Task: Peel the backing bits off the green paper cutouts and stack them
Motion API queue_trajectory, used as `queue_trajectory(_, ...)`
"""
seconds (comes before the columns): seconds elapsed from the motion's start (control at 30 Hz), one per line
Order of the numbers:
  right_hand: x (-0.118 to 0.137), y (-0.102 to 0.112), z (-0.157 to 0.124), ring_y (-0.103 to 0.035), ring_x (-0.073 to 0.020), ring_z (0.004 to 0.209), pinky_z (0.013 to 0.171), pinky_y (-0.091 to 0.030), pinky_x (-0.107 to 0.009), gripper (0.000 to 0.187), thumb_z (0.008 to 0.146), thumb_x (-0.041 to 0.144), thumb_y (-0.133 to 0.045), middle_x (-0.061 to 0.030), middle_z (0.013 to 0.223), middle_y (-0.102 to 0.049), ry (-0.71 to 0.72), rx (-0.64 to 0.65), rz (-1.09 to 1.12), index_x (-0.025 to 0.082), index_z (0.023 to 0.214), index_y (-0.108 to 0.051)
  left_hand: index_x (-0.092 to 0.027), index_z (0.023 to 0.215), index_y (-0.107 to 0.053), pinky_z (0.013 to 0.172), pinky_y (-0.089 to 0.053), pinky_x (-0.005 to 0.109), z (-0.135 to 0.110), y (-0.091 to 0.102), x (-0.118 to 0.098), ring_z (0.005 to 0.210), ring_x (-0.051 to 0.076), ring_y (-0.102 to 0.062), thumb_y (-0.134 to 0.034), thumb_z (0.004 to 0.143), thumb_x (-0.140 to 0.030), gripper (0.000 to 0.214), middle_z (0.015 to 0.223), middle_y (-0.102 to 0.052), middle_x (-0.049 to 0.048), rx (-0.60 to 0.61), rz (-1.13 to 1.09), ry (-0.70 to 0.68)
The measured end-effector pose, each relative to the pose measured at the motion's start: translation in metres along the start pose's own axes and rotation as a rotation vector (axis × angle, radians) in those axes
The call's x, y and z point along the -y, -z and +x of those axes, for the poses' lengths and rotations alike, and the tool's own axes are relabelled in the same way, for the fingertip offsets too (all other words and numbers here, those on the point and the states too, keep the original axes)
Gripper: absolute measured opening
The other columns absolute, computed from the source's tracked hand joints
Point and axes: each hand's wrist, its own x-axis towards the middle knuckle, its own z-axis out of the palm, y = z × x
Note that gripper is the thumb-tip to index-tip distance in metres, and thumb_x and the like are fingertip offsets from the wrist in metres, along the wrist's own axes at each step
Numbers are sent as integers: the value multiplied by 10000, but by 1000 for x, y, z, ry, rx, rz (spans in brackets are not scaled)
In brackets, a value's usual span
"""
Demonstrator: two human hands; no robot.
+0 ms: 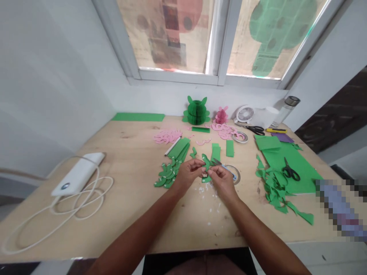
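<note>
Near the middle of the table, my left hand (190, 170) pinches a curved green paper cutout (205, 159) with small white marks. Opposite it, my right hand (223, 178) has its thumb and fingers closed at the cutout's right edge. A grey pointed tool tip (216, 162) shows just behind the right fingers; whether it is held or lying there I cannot tell. A roll of tape (237, 173) lies partly hidden behind the right hand. To the left sits a pile of similar green cutouts (166, 173). White paper scraps (210, 210) are scattered below my hands.
Pink cutouts (168, 136), green strips (229, 148) and a second tape roll (239, 137) lie farther back. Green paper sheets (301, 177) with black scissors (291, 173) are on the right, beside green offcuts (276, 187). A white power strip (78, 173) with looped cable occupies the left.
</note>
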Motion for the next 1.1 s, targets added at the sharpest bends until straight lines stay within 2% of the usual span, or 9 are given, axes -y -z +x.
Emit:
queue_trajectory(0.1, 3, 1, 0, -511, -116, 564, 549, -382, -233, 170, 685, 341, -679, 21, 609, -599, 15, 3, -66, 178, 689, -627, -128, 752, -614, 563, -467, 231, 1, 3, -2, 550, 109, -578, -731, 599, -252, 229, 631, -644, 6, -15, 18, 10)
queue_trajectory(0.23, 8, 4, 0, -528, -127, 612, 580, -395, -239, 168, 698, 334, -671, 15, 673, -607, 69, -51, -129, 186, 768, -634, -131, 745, -615, 562, -457, 220, 1, 4, -3, 573, 111, -579, -713, 599, -207, 192, 633, -645, 10, 50, 128, 19)
queue_trajectory(0.43, 7, 4, 2, -471, -98, 510, 502, -337, -219, 178, 645, 317, -712, 43, 590, -562, -2, -64, 20, 190, 701, -602, -140, 737, -611, 561, -458, 230, 1, 1, 2, 589, 127, -582, -680, 611, -206, 158, 630, -638, 11, 112, 255, -14)
queue_trajectory(0.57, 7, 3, 1, -450, -85, 484, 487, -316, -213, 194, 621, 314, -732, 53, 564, -548, -45, -55, 82, 189, 677, -594, -137, 733, -606, 552, -463, 238, 1, 0, 1, 578, 129, -579, -695, 608, -271, 203, 638, -629, 10, 112, 196, 38)
queue_trajectory(0.73, 7, 2, 0, -476, -93, 519, 522, -350, -223, 200, 629, 324, -731, 40, 595, -566, -70, 14, 104, 186, 695, -601, -127, 746, -636, 533, -466, 220, 1, -1, -4, 564, 99, -536, -717, 601, -364, 289, 662, -603, -2, 72, 62, 138)
queue_trajectory(0.93, 4, 3, 0, -448, -85, 497, 490, -323, -218, 208, 653, 340, -713, 43, 574, -541, -62, 38, 21, 180, 696, -588, -120, 630, -613, 467, -429, 184, 0, -2, -4, 492, 61, -447, -728, 587, -352, 262, 550, -511, -32, 20, -16, 171)
queue_trajectory(1.1, 1, 3, 0, -421, -82, 464, 457, -301, -216, 217, 662, 359, -699, 49, 538, -520, -67, 42, -49, 182, 681, -574, -124, 610, -612, 458, -432, 197, 0, -1, -2, 483, 68, -447, -752, 554, -349, 271, 541, -514, -31, 5, -54, 194)
